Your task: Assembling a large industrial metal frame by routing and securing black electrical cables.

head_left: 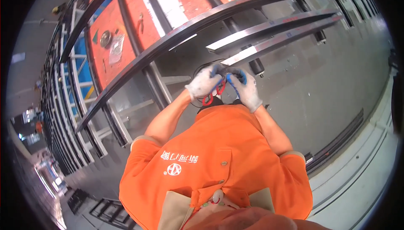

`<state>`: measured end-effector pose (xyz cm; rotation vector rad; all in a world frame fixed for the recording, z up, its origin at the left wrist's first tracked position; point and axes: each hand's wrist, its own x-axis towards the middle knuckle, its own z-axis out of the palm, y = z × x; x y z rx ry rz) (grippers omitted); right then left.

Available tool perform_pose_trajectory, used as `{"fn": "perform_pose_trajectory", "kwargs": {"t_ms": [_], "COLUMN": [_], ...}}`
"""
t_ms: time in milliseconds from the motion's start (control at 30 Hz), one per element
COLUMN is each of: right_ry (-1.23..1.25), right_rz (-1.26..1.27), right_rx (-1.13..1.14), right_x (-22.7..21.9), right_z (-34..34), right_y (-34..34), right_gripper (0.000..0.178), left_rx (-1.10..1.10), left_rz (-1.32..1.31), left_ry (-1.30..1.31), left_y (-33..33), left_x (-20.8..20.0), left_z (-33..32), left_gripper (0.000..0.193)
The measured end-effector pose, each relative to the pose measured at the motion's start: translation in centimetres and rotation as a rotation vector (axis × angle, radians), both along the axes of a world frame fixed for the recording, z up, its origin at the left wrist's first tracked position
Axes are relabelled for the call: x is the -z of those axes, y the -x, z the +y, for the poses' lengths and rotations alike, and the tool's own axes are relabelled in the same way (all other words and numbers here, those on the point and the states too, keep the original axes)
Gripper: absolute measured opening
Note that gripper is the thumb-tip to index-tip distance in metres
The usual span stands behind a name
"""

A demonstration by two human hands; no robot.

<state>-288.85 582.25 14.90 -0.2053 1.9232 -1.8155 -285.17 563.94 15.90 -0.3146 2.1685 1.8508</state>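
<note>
My left hand [205,81], in a white glove with blue finger pads, is closed with its fingertips drawn together. A thin black cord [198,71] loops out from it. Facing it, my right hand [245,88], gloved alike, pinches with thumb and fingers; what lies in the pinch is too small to make out. Between the hands, on my side of them, hang red-handled scissors [207,100]; their blades are hidden, and which hand bears them I cannot tell. Just beyond my fingertips is the near end of a grey metal profile [269,45].
A second profile [252,35] lies parallel beyond it. A long dark bar [185,27] crosses the rack's black padded arms [126,19]. On the red tabletop [110,13] are pliers [140,23], a white sheet [170,3] and a plastic bag [117,49]. More profiles stand racked at left.
</note>
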Motion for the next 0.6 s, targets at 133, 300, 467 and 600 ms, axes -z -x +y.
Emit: {"fn": "perform_pose_trajectory", "kwargs": {"t_ms": [133,300,467,600], "right_ry": [0.137,0.237,0.236,0.083], "right_rz": [-0.264,-0.407,-0.559,-0.534], "right_rx": [0.106,0.388,0.751,0.753], "right_x": [1.8,7.3,12.4,14.9], "right_z": [-1.7,-2.7,-3.3,-3.2], "right_y": [0.0,-0.5,1.1,0.5], "right_gripper": [0.026,0.022,0.015,0.014], "left_rx": [0.164,0.264,0.340,0.395], "left_rz": [-0.073,-0.097,-0.292,-0.363], "left_ry": [0.188,0.365,0.440,0.368], "left_y": [-0.1,-0.7,-3.5,-4.7], "left_x": [1.2,4.6,13.8,15.8], "left_z": [-0.6,-1.4,-5.9,-6.6], "left_gripper": [0.028,0.024,0.029,0.035]}}
